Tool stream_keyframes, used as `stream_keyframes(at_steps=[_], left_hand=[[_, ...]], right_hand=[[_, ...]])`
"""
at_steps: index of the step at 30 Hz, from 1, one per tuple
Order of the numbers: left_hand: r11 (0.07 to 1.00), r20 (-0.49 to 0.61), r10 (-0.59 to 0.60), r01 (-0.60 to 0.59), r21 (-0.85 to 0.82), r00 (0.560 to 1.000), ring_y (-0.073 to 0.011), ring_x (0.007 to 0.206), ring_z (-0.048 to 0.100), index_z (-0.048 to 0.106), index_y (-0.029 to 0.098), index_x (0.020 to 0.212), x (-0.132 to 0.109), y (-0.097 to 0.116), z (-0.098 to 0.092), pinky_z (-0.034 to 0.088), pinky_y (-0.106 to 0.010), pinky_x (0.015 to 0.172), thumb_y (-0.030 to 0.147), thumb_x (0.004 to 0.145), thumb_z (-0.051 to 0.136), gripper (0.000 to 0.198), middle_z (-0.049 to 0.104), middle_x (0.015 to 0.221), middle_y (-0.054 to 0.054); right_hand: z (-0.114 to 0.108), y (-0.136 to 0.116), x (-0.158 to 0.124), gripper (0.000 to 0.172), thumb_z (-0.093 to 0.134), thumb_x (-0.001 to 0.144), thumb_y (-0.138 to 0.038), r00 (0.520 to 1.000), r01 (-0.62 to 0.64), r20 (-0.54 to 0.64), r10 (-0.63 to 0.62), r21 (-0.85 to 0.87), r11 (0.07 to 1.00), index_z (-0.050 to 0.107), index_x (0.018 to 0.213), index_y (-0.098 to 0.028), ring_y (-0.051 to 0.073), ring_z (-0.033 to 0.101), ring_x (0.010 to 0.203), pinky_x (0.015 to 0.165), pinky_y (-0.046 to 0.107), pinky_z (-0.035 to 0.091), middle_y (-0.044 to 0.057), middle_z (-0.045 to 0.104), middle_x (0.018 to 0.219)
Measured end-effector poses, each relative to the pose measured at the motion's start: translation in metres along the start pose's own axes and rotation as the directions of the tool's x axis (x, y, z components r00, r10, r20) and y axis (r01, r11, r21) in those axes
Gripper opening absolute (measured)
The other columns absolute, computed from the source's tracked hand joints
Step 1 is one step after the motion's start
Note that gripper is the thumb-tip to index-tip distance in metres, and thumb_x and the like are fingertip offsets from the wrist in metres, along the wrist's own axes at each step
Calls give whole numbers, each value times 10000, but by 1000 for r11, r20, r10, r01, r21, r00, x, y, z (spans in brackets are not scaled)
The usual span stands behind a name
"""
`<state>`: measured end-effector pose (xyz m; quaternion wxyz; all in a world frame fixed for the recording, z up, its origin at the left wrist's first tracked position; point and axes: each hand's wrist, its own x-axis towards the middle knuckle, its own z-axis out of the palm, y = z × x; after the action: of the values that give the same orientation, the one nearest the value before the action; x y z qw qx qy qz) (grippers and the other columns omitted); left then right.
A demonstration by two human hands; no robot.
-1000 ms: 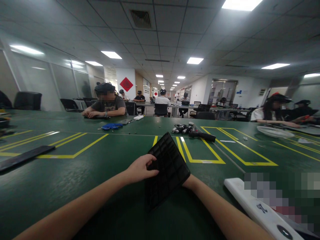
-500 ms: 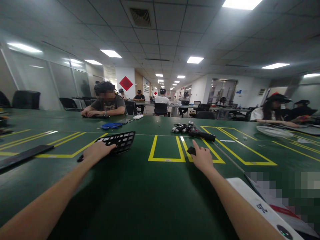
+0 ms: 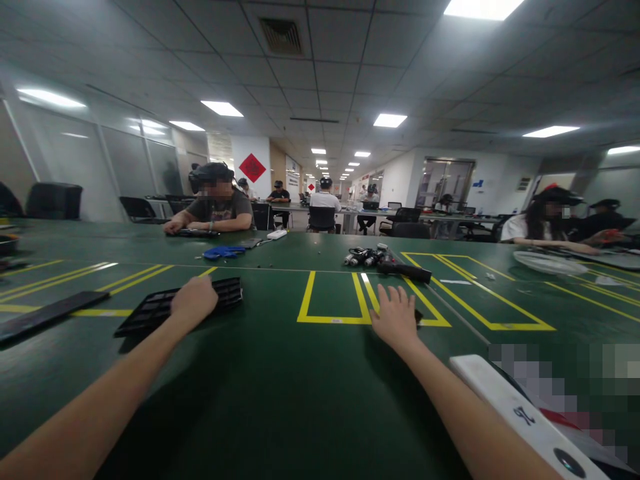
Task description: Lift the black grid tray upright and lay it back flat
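My left hand [image 3: 195, 298] is closed around the middle of a black slotted panel [image 3: 150, 305], which it holds tilted at the table's left-centre. My right hand [image 3: 395, 320] reaches over the yellow-taped boxes, palm down with its fingers spread. A small black piece [image 3: 419, 317] shows just past the right side of that hand; most of it is hidden, and the hand does not appear to grip it. Beyond the right hand lie a black-handled tool [image 3: 405, 271] and a bundle of dark cables with silvery ends [image 3: 367, 256].
A long black bar-shaped object [image 3: 55, 317] rests on the green table [image 3: 300, 400] at left. Blue gloves [image 3: 223, 252] and a white power strip [image 3: 277, 235] are farther back. A white device [image 3: 505, 393] stands near my right forearm. Co-workers sit across the table.
My left hand has turned the slotted panel flatter and shifted it left. My right hand has let go of the small black piece, which now lies to its right, and spread its fingers.
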<state>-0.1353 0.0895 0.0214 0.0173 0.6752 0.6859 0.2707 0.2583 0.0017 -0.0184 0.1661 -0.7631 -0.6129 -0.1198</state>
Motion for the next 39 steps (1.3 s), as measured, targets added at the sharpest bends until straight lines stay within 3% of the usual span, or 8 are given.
stream_keyframes(at_steps=[5,13,17,21,26,30,35,39], left_hand=[[971,101,237,-240,11,966,-197,1056,526,543,131,1108,-25,53,46,397,-318,924,30,698,330,474,578,1130,-103],[900,231,407,-432,66,884,-206,1157,456,528,88,1155,-40,56,71,322,-356,1002,156,819,310,406,520,1234,-128],[838,103,528,-537,100,843,-226,1228,370,515,123,1170,-61,77,61,215,-423,1052,286,843,378,390,481,1281,-122],[738,257,667,-669,-93,700,-199,1216,383,513,203,1175,-103,111,53,222,-421,1050,355,862,370,375,481,1290,-60],[711,411,691,-663,-236,595,-220,1187,408,503,203,1188,-131,134,50,322,-383,985,421,857,374,417,465,1299,-69],[705,352,691,-698,-130,632,-203,1036,506,557,193,1085,-120,131,48,381,-360,902,327,877,339,330,561,1138,-70],[838,227,433,-483,253,872,-210,788,562,567,129,926,-81,111,39,439,-318,669,313,856,341,300,581,912,-118],[903,207,220,-279,327,953,-269,822,582,561,98,905,-57,85,39,442,-367,685,282,820,386,268,598,888,-169]], right_hand=[[-8,-50,-32,600,392,817,-424,919,311,141,-369,316,896,276,1359,-195,287,209,1299,1048,500,129,95,321,1394],[-3,-67,-59,534,287,847,-520,768,432,215,-603,521,736,390,1301,-260,284,236,1297,1042,517,158,66,334,1397],[-8,-51,-35,500,262,875,-447,858,406,152,-491,386,828,389,1300,-217,263,268,1280,1041,471,189,81,359,1376],[-3,-16,-7,472,331,858,-324,986,158,40,-162,95,983,391,1288,-140,300,233,1277,1024,500,161,139,341,1368],[14,21,3,389,357,839,-333,988,-97,110,105,-71,993,481,1176,-183,346,342,1179,896,639,210,145,447,1263],[19,26,2,336,361,828,-321,988,-81,126,89,-66,994,511,1098,-188,313,439,1065,851,644,251,133,531,1127],[17,26,4,354,350,829,-322,986,-80,144,88,-58,995,496,1120,-183,315,433,1073,853,640,246,146,514,1145],[16,27,5,360,355,825,-321,982,-93,162,100,-50,994,498,1123,-177,321,434,1070,852,635,251,151,513,1146]])
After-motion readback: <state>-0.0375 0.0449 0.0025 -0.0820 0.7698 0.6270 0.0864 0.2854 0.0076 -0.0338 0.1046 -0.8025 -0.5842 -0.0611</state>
